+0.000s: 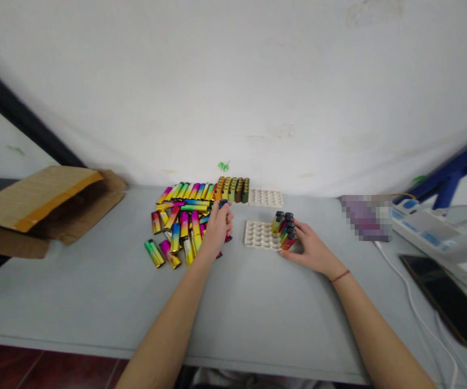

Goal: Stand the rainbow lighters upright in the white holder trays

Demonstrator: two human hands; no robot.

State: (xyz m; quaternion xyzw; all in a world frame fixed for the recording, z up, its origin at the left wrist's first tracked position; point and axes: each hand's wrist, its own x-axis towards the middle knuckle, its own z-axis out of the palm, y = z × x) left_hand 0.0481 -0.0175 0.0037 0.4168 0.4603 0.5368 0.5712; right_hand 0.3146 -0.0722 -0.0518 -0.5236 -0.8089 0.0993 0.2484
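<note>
Several shiny tubes (288, 237) in yellow, green and red, with dark tops, stand upright in the right end of a white tray (260, 236) with round pockets. My right hand (312, 251) is around that end, thumb at the near side and fingers behind, against the tubes. My left hand (217, 227) is closed over the right edge of a pile of tubes, and a dark-ended tube (223, 203) pokes out at its top. Most of that tube is hidden by the fingers. The pile of metallic rainbow tubes (175, 237) lies loose to the left.
Behind my left hand stands a block of upright tubes (233, 189), beside a second white tray (266, 198). An opened cardboard box (51, 200) lies left. On the right are a phone (448, 297), a power strip (432, 229), cables and a pixelated item (367, 217). A wall (233, 97) closes the back.
</note>
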